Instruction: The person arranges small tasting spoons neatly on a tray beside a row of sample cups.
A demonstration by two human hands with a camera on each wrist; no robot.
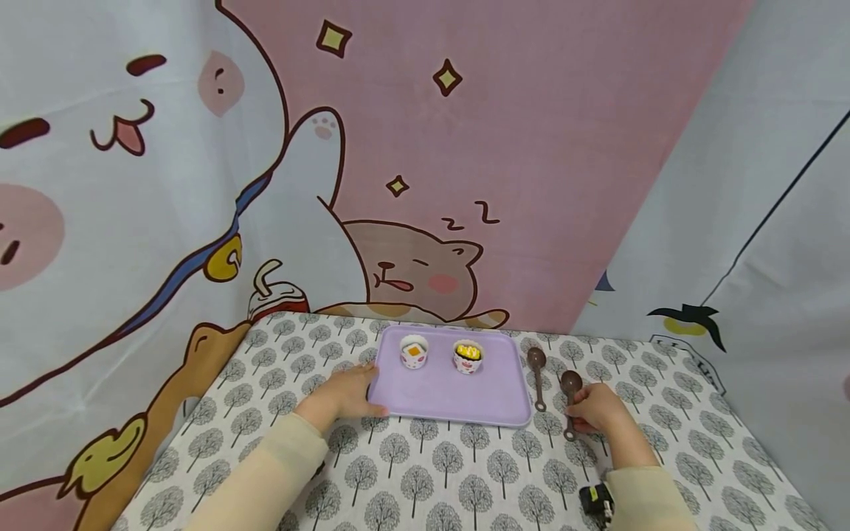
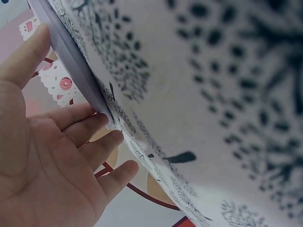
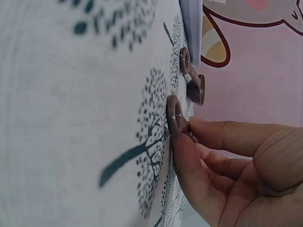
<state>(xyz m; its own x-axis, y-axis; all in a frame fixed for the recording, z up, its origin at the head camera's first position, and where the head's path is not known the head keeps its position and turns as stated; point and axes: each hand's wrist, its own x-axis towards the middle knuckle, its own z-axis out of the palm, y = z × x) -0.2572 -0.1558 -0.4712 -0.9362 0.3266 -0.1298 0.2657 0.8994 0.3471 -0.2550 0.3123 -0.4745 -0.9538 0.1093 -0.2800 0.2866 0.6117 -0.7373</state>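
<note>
Right of the purple tray [image 1: 434, 396], the right hand [image 1: 600, 408] pinches the outer brown spoon [image 1: 571, 381] by its handle; the left hand [image 1: 347, 392], fingers loose, touches the tray; a gentle, steady pinch likely works best.

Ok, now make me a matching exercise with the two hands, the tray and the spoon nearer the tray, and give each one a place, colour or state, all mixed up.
Column one
1. Left hand
2. Right hand
3. Tray
4. Spoon nearer the tray

Column two
A. Light purple
B. Lying on the patterned cloth, touched by neither hand
C. At the tray's left edge in the head view
D. Pinching the farther spoon

Right pairs: 1-C, 2-D, 3-A, 4-B
</note>
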